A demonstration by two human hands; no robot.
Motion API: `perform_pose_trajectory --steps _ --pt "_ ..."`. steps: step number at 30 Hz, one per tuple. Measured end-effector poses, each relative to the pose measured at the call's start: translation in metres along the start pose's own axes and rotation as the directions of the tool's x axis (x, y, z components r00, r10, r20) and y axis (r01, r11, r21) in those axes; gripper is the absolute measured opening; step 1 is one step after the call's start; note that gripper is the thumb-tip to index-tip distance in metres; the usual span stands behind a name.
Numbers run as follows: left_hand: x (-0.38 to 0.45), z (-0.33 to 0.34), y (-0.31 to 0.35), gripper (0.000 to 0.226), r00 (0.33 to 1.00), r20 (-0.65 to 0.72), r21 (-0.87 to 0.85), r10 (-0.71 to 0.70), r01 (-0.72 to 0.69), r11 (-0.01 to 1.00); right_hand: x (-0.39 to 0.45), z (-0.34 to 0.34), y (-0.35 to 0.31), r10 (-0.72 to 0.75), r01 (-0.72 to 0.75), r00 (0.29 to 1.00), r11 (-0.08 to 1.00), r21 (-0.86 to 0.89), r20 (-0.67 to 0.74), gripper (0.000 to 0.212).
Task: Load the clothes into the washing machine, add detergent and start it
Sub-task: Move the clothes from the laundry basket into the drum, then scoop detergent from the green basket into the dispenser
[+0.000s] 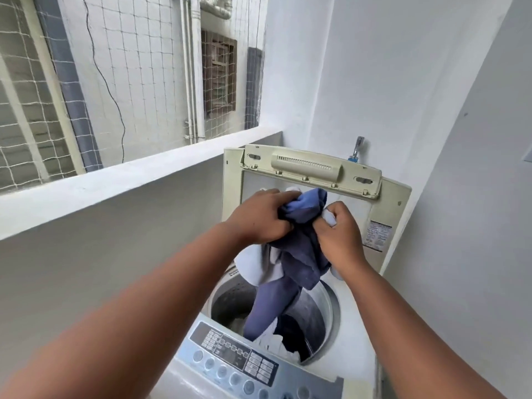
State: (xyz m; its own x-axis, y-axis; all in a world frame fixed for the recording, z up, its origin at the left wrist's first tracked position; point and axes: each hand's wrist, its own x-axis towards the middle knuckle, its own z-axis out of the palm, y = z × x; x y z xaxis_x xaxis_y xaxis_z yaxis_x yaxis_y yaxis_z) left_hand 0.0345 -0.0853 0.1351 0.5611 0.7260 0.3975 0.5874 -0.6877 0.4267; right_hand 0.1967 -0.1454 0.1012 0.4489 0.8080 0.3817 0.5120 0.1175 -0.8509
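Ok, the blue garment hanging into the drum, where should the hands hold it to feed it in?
Keep the grip at the bunched top of the blue garment, left hand and right hand pinching from either side. Its tail already hangs into the drum, so it should probably drop straight in.

Drum mouth half blocked by hanging clothes, raised lid behind.

Blue and white clothes hang over a cream-lidded washing machine with a grey-blue control panel.
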Motion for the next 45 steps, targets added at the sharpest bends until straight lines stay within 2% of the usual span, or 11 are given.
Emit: perform_pose_trajectory --steps 8,19,23,31,34,35,37,39,41,43,45 --pt "0.032 0.065 -0.071 0.062 0.978 0.151 0.062 -0.143 0.135 0.989 0.042 0.062 0.079 0.116 -0.11 0.989 0.992 -0.062 0.095 0.021" --pt "0.044 0.16 -0.166 0.054 0.852 0.454 -0.001 -0.262 0.295 0.956 0.043 0.133 0.175 0.346 -0.256 0.914 0.896 -0.363 0.21 0.015" --pt "0.047 0.192 -0.197 0.047 0.755 0.615 -0.02 -0.229 0.306 0.952 0.034 0.146 0.204 0.419 -0.271 0.88 0.83 -0.488 0.224 0.023" --pt "0.034 0.244 -0.241 0.058 0.501 0.838 0.11 -0.215 0.231 0.967 0.011 0.177 0.24 0.572 -0.221 0.769 0.657 -0.721 0.285 0.018" --pt "0.024 0.26 -0.254 0.096 0.278 0.902 0.264 -0.331 0.252 0.931 -0.003 0.184 0.246 0.67 -0.193 0.671 0.571 -0.798 0.317 0.024" --pt "0.021 0.263 -0.255 0.112 0.226 0.896 0.335 -0.383 0.226 0.915 -0.007 0.185 0.25 0.711 -0.164 0.63 0.515 -0.841 0.312 0.036" --pt "0.019 0.269 -0.258 0.126 0.267 0.872 0.355 -0.41 0.229 0.906 -0.007 0.183 0.251 0.762 -0.227 0.604 0.443 -0.867 0.232 0.064" --pt "0.025 0.267 -0.254 0.119 0.356 0.869 0.131 -0.343 0.504 0.854 0.004 0.179 0.247 0.763 -0.521 0.635 0.538 -0.662 0.12 0.066" --pt "0.037 0.261 -0.246 0.094 0.431 0.845 -0.22 -0.316 0.819 0.53 0.024 0.173 0.237 0.828 -0.823 0.556 0.56 -0.094 0.064 0.046" --pt "0.052 0.256 -0.238 0.074 0.439 0.84 -0.41 -0.318 0.899 0.156 0.044 0.17 0.229 0.886 -0.833 0.439 0.338 0.439 0.151 0.035" --pt "0.065 0.257 -0.233 0.07 0.448 0.84 -0.488 -0.306 0.87 -0.066 0.057 0.168 0.228 0.896 -0.736 0.396 0.177 0.654 0.203 0.029"
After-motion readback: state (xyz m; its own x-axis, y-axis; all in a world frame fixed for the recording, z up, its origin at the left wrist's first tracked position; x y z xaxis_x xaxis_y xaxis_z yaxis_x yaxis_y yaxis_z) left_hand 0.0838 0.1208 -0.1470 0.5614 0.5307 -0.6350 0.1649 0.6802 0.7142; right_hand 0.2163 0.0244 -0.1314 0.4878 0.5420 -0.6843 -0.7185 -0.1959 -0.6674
